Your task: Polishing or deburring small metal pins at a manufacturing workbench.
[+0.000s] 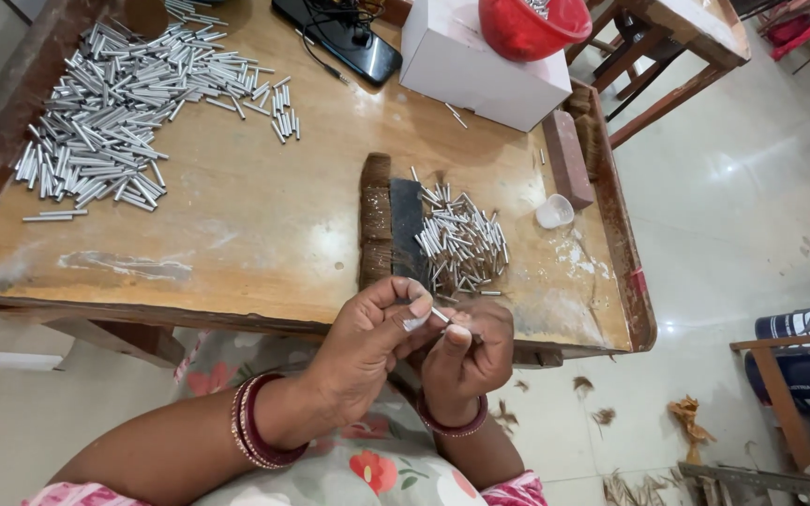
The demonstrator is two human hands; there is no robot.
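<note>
My left hand and my right hand meet just below the near edge of the wooden table. Both pinch one small silver metal tube between their fingertips. Something pale sits under my left thumb; I cannot tell what it is. A small heap of short silver tubes lies on the table just above my hands, next to a dark brown bristle bundle and a black strip. A large heap of longer silver tubes fills the far left of the table.
A white box carries a red bowl at the back. A black phone with a cable, a brick-red block and a small clear cup lie nearby. Bristle scraps litter the floor at right.
</note>
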